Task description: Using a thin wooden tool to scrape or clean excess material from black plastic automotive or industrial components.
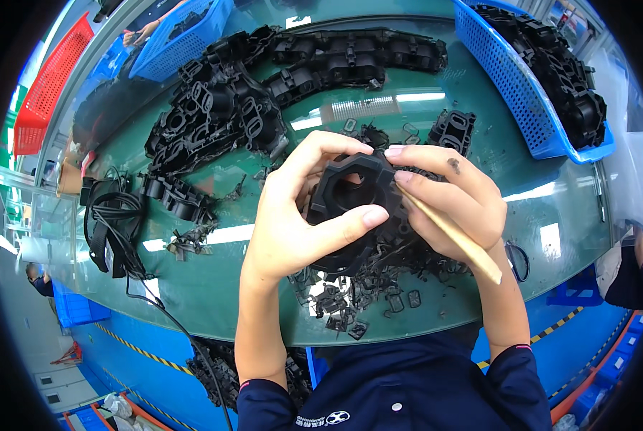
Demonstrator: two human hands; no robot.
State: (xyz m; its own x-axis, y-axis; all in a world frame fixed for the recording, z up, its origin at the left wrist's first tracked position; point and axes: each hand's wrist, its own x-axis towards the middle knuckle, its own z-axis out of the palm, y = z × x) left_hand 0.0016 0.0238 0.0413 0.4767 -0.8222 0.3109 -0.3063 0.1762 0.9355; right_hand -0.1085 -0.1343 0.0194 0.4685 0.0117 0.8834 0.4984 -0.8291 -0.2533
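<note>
Over the near middle of the table, my left hand [285,223] is closed around a black moulded plastic part [325,195] with a wide round opening. Its thumb lies across the near side of the part. My right hand [461,197] pinches a tan, flat-handled tool [456,235] whose handle slants down to the right. The working end of the tool is hidden at the fingertips, which touch the part's upper right edge. Below the hands lie many small black plastic scraps [336,298]. Another black part [452,133] rests just beyond my right hand.
Black moulded parts [203,118] are heaped at the far left, with more [350,57] along the back. A blue basket [526,108] full of parts stands far right. At the left lies a coiled black cable [117,212] on the green table [213,287]. A red basket [52,86] stands beyond.
</note>
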